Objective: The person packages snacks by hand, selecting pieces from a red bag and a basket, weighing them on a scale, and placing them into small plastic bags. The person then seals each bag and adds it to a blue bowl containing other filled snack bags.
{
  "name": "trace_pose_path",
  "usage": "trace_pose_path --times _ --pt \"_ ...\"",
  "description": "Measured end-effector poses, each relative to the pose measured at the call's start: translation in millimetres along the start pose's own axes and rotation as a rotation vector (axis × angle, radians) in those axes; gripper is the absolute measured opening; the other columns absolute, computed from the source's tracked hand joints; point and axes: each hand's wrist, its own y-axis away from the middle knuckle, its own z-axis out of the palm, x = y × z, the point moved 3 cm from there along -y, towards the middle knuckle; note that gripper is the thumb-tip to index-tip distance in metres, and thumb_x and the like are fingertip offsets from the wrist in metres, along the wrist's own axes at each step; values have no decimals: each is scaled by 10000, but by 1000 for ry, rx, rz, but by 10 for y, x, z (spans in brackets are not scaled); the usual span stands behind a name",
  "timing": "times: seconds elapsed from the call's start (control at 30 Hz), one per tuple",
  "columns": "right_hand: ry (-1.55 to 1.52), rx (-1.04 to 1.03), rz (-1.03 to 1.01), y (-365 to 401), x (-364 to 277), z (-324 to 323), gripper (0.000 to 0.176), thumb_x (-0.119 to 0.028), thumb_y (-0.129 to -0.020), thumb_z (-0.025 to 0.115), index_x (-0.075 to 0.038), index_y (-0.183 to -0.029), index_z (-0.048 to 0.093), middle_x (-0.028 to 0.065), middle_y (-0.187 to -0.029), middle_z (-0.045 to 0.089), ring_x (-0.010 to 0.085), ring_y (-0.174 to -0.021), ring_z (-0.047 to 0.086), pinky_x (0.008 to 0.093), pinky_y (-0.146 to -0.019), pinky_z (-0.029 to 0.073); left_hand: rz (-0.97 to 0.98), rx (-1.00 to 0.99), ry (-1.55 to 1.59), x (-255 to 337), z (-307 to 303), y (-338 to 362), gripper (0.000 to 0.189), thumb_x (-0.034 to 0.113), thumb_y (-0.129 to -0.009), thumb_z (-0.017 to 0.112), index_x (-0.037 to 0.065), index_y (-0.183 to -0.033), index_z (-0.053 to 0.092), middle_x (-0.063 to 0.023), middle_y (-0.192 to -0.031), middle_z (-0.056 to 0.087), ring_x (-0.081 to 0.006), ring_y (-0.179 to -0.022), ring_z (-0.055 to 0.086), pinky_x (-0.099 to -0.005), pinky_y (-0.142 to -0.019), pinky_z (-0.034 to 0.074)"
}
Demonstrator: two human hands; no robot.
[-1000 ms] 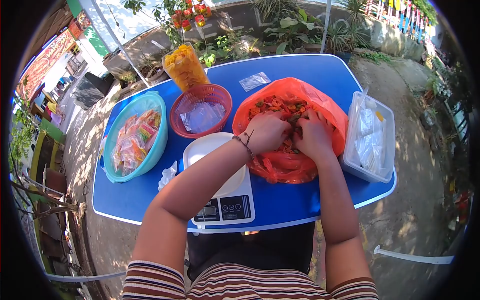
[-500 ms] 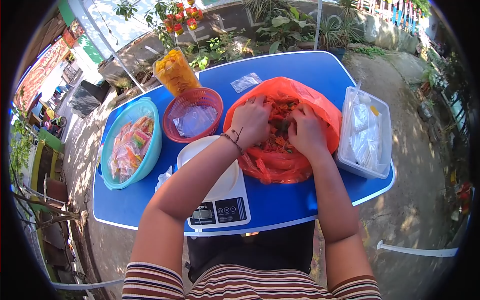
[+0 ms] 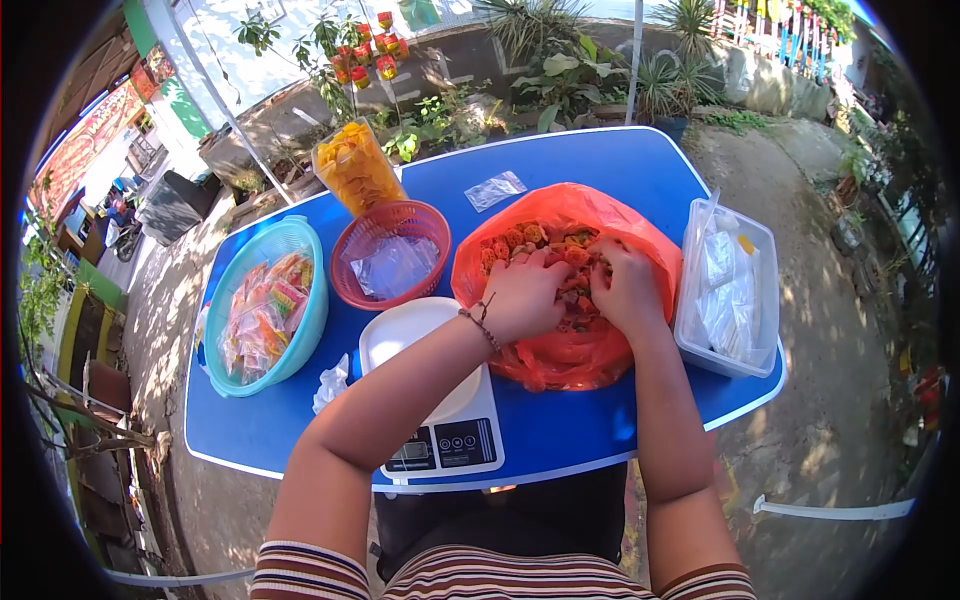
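A red plastic bag [image 3: 570,372], its mouth wide apart, holds many small orange-red pieces [image 3: 525,238], some round and frilled, with bits of green among them. Both of my hands reach inside it. My left hand [image 3: 528,292], with a dark bracelet at the wrist, lies over the pieces on the left with its fingers spread. On the right side, my right hand [image 3: 630,288] is curled, thumb and fingers close together around something among the pieces. What lies beneath both palms is hidden.
A white kitchen scale [image 3: 470,445] stands under my left forearm. Left are a turquoise basket [image 3: 318,290] of filled packets, a pink basket [image 3: 345,285] of clear bags, and a tub of yellow chips [image 3: 360,170]. A clear box [image 3: 735,365] with plastic bags sits right.
My hands have drawn a little toward me inside the bag, and the left fingers have spread. More round orange pieces show at the bag's far side. The whole view has shifted slightly.
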Motion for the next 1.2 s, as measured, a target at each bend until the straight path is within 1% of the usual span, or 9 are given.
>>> trace_pose_path --times 0.07,0.27,0.47,0.57,0.67,0.8,0.9,1.0,1.2 --pt "13 -133 54 2 -34 -9 253 -72 -840 690 -16 -1087 696 210 -1098 672 389 -958 671 442 -852 548 5 -15 7 -97 -76 18 459 283 -855 633 157 -1296 643 -130 -1373 571 -336 -1243 581 -566 -1022 441" --pt "125 2 -148 39 -69 95 283 -161 -836 741 -58 -1098 712 150 -1149 644 351 -1060 626 446 -924 507 -62 -62 129 -403 -272 2 363 185 -810 628 63 -1146 693 -194 -1015 707 -381 -1032 666 -432 -891 542" --pt "122 3 -471 126 -371 126 307 -288 -827 756 -109 -1076 735 86 -1238 646 309 -1156 598 455 -965 471 -78 172 136 -779 -201 -257 412 179 -849 624 -35 -1200 607 -270 -1037 693 -428 -1012 665 -494 -895 534" --pt "229 -35 -439 136 -321 204 300 -299 -811 761 -119 -1050 740 66 -1248 651 298 -1216 572 467 -974 473 -1 134 127 -904 -22 -408 457 201 -871 639 -29 -1259 568 -276 -1048 692 -432 -1015 665 -497 -905 536" --pt "243 -142 -205 88 -263 145 244 -228 -825 737 -101 -1033 733 110 -1202 665 327 -1148 620 477 -926 511 27 86 73 -840 -20 -372 492 228 -882 662 -14 -1296 551 -267 -1095 684 -430 -1025 665 -497 -911 541" --pt "114 -21 -104 -9 -125 84 205 -35 -853 638 -36 -1042 714 219 -1060 685 415 -908 681 475 -819 556 31 60 -8 -773 -79 -262 482 237 -883 680 36 -1308 575 -233 -1182 659 -414 -1055 662 -489 -922 546" --pt "132 8 -11 -67 44 55 224 3 -853 613 -13 -1051 717 245 -990 697 418 -909 684 488 -823 550 28 -44 7 -716 -173 -210 450 231 -884 678 74 -1299 606 -211 -1219 639 -399 -1076 658 -478 -926 545" --pt "110 171 -78 -42 12 -23 242 36 -849 594 4 -1055 717 274 -939 692 433 -890 683 492 -815 547 7 -58 10 -619 -298 -98 402 177 -876 660 90 -1266 629 -219 -1167 665 -393 -1058 665 -473 -922 544" --pt "164 96 -232 51 -265 22 236 -34 -840 649 -39 -1060 733 157 -1074 721 356 -1049 664 482 -951 499 -9 51 -84 -818 -219 -140 341 46 -828 623 6 -1166 648 -232 -1014 709 -404 -1001 676 -465 -896 549"
